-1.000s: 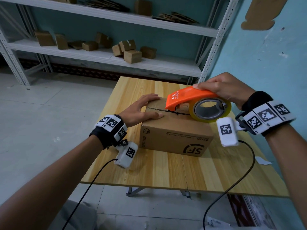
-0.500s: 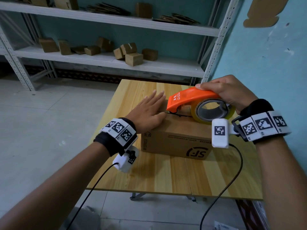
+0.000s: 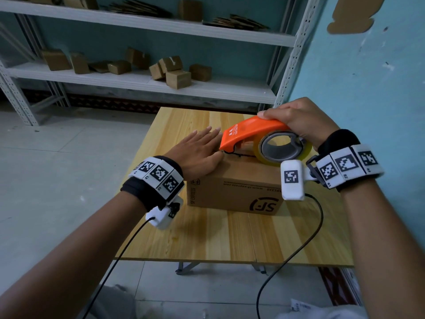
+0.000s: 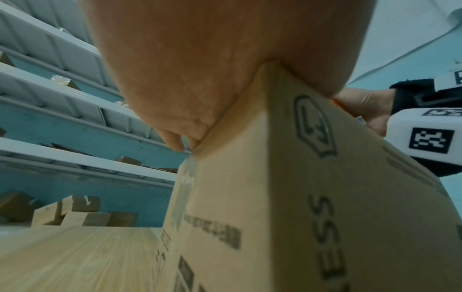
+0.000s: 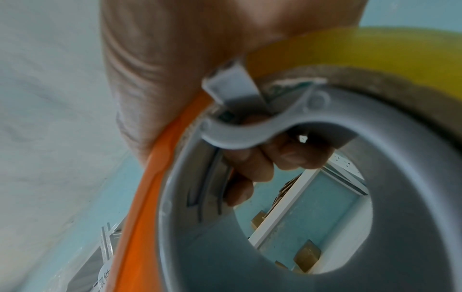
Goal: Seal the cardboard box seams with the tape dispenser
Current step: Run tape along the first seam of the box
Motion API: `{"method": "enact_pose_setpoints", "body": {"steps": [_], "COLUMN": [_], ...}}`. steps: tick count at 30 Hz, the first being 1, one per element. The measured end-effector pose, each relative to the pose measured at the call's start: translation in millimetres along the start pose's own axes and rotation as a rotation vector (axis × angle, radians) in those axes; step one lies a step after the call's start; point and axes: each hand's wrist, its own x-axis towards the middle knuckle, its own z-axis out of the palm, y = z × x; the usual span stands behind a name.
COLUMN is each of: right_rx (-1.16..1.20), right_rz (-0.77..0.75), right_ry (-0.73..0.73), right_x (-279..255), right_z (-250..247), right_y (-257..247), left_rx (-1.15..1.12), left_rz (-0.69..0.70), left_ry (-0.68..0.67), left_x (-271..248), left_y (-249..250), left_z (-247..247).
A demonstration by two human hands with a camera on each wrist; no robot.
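Observation:
A brown cardboard box (image 3: 232,192) printed with SF stands on the wooden table (image 3: 230,238). My left hand (image 3: 197,150) lies flat on the left end of its top, fingers straight; in the left wrist view the palm (image 4: 200,69) presses on the box (image 4: 287,197) corner. My right hand (image 3: 296,118) grips the orange tape dispenser (image 3: 250,132), which sits on the box top over the dark centre seam. Its yellowish tape roll (image 3: 282,148) touches the top. In the right wrist view my fingers (image 5: 250,168) curl through the grey hub (image 5: 275,197) beside the orange shell (image 5: 150,187).
White metal shelves (image 3: 147,81) behind the table hold several small cardboard boxes and flat cardboard. A teal wall (image 3: 368,77) runs close along the table's right side. Cables hang from both wrist cameras over the table's near edge. Grey floor lies to the left.
My left hand has flattened out on the box top, fingers stretched forward beside the dispenser's nose. The dispenser has stayed over the seam.

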Motion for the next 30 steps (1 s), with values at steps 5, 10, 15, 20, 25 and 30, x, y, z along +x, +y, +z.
{"method": "enact_pose_setpoints", "body": {"steps": [5, 10, 15, 20, 25, 30], "right_rx": [0.020, 0.031, -0.002, -0.020, -0.018, -0.003], "right_rz": [0.033, 0.036, 0.028, 0.018, 0.009, 0.018], "right_ry": [0.000, 0.008, 0.012, 0.020, 0.008, 0.015], "right_x": [0.2, 0.3, 0.1, 1.8, 1.9, 0.7], "right_z": [-0.8, -0.8, 1.8, 2.8, 2.0, 0.5], "right_y": [0.9, 1.7, -1.3, -2.2, -0.8, 0.1], "left_rx": [-0.010, 0.004, 0.058, 0.067, 0.045, 0.029], "left_rz": [-0.022, 0.007, -0.004, -0.010, -0.009, -0.013], "left_ry": [0.056, 0.081, 0.105, 0.094, 0.121, 0.134], "left_x": [-2.8, -2.7, -0.7, -0.4, -0.6, 2.1], "left_y": [7.4, 16.0, 17.5, 17.7, 17.7, 19.2], "left_z": [-6.5, 4.4, 8.4, 7.4, 7.0, 6.2]}}
